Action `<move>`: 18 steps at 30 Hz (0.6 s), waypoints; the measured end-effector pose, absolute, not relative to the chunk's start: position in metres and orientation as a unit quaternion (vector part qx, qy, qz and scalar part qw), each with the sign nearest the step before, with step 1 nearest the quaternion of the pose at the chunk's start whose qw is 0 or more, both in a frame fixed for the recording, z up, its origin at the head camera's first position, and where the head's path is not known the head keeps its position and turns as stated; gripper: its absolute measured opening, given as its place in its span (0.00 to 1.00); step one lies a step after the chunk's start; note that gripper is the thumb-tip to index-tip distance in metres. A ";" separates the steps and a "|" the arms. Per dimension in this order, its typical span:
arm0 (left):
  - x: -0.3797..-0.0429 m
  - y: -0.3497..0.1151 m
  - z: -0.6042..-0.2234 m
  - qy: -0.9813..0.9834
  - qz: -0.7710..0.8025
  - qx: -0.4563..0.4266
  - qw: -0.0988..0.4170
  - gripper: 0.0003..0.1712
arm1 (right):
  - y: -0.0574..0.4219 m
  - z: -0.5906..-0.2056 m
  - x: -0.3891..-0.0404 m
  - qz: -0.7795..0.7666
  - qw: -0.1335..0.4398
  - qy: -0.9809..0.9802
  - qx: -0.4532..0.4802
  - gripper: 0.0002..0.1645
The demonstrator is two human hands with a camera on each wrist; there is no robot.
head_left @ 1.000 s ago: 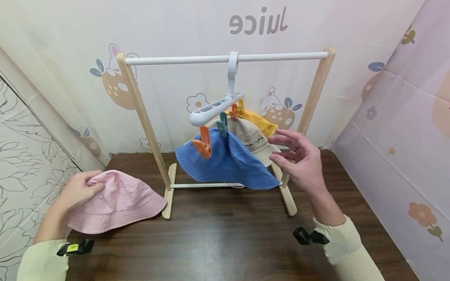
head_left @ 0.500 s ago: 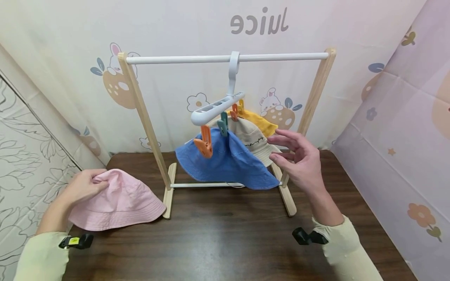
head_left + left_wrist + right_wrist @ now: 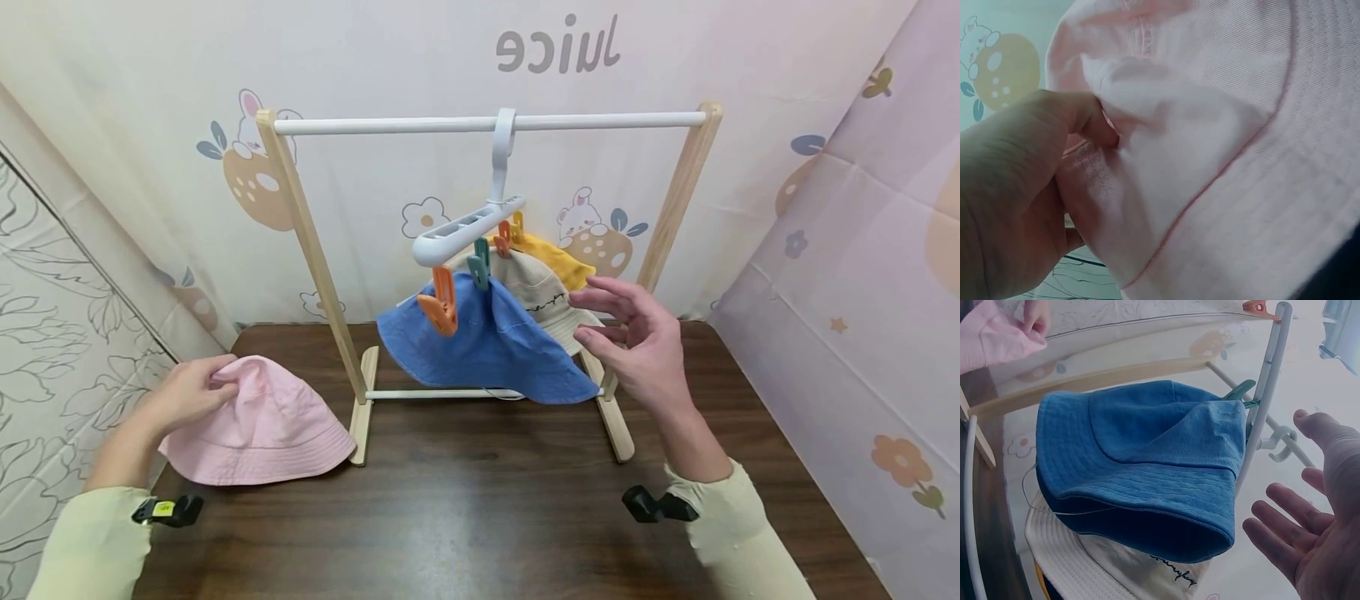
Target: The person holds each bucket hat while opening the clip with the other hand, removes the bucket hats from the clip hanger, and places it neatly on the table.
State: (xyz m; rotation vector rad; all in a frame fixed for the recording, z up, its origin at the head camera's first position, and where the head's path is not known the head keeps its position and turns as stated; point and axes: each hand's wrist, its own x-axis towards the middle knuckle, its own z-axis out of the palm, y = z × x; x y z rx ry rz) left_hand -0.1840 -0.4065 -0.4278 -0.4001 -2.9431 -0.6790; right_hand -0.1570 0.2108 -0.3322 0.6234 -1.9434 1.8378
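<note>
Our left hand (image 3: 191, 392) is pinching a soft pink fabric bucket hat (image 3: 273, 433) by a fold of the crown, thumb one side, fingers the other; hat is low at the left of the dark wood table (image 3: 465, 500), brim by the pale wooden rack foot (image 3: 362, 437) (can't tell if touching). Risk: thin fold, so a snag of the brim on that foot or the left post could pull the crown out of our fingers. Our right hand (image 3: 637, 337) holds nothing, fingers loosely bent and apart, just right of the hung hats. Risk: a careless sweep there knocks the beige fabric bucket hat (image 3: 551, 304) and sets everything swinging. The blue denim-look bucket hat (image 3: 480, 358) seems to hang from just the teal plastic clip (image 3: 478, 263); a bump could twist it or work it loose. The thin pale cord (image 3: 1069, 514) looping under its brim could catch a finger. The orange plastic clip (image 3: 442, 304) at the near end looks bare, could get in the way. Further out, the pale grey plastic hanger (image 3: 450, 242) has one hook over the white rod (image 3: 600, 122), so any sideways tug could slide or turn it. Yellow fabric hat (image 3: 551, 254) at the far end is mostly hidden, so we can't judge its hold.
</note>
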 end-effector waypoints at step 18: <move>-0.222 -0.440 -0.497 -0.966 -0.210 -0.110 0.102 0.28 | 0.209 -0.334 -0.158 0.657 0.195 -0.692 0.229 0.37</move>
